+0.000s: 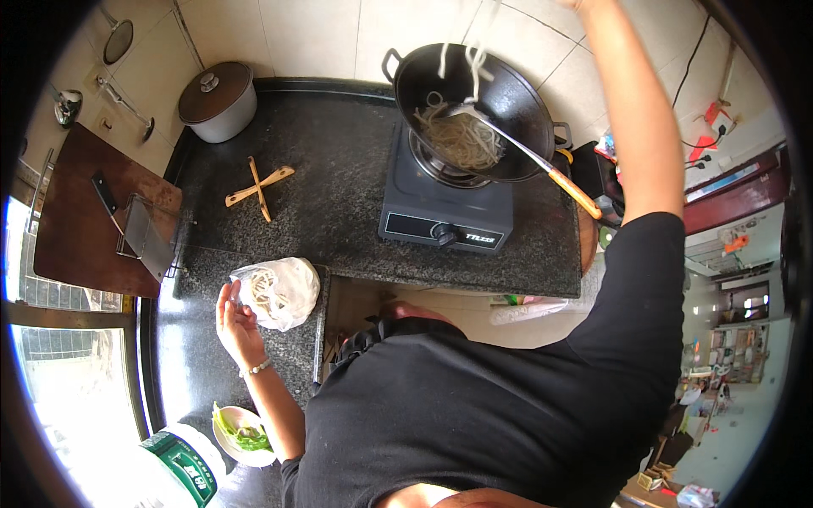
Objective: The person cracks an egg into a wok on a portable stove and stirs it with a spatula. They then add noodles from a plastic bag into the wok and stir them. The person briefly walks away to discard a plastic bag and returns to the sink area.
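Observation:
My left hand (238, 324), with a beaded bracelet at the wrist, is at the rim of a clear plastic bag (302, 286). Thick pale noodles (263, 289) lie inside the bag. The fingers are extended along its edge, and whether they pinch the film is unclear. Raised over the far side of the stove, my right hand (571, 2) is almost wholly cut off by the top edge. Several noodle strands (475, 66) hang from above into a black wok (521, 108). More noodles (460, 140) lie in the wok, where a wooden-handled metal spatula (530, 152) rests across the rim.
The wok sits on a single-burner gas stove (406, 209). A lidded pot (222, 120) stands in the back corner, with a crossed wooden trivet (257, 190) before it. Leftward are a cutting board (82, 209) and cleaver (145, 238). Nearer are a bowl of greens (232, 454) and a bucket (184, 470).

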Demonstrator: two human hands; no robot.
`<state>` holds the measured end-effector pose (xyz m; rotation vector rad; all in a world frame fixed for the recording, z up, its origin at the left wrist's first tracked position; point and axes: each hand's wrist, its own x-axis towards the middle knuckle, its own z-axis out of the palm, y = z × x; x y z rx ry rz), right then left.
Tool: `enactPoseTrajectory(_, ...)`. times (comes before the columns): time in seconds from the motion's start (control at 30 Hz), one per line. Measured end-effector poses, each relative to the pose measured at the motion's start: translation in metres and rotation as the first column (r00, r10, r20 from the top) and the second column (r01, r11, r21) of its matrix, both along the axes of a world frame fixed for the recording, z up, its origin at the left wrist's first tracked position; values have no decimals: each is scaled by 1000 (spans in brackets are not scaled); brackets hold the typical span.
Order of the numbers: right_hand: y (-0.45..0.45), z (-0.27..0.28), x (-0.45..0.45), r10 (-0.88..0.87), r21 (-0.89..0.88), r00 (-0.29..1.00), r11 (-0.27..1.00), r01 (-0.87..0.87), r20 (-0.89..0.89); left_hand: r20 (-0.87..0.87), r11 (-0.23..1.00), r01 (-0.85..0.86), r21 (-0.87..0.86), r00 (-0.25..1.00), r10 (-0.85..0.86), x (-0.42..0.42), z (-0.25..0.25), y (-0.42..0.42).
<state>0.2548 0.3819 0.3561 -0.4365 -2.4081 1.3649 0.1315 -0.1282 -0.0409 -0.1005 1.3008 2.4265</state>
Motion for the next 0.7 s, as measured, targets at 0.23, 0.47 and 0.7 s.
enactPoseTrajectory(0.23, 10, -159, -4, -63, 205, 838, 977, -60, 542, -62, 996, -38, -82, 998, 33, 5, 3, -7)
enactPoseTrajectory(0.47, -138, -195, -22, 110, 477, 970, 855, -204, 218, -71, 949, -109, -296, 993, 92, 17, 26, -4)
enactPoseTrajectory(0.7, -341, -354, -56, 651, 351, 741, 664, -660, 163, -91, 987, -107, -121, 991, 96, 26, 20, -20)
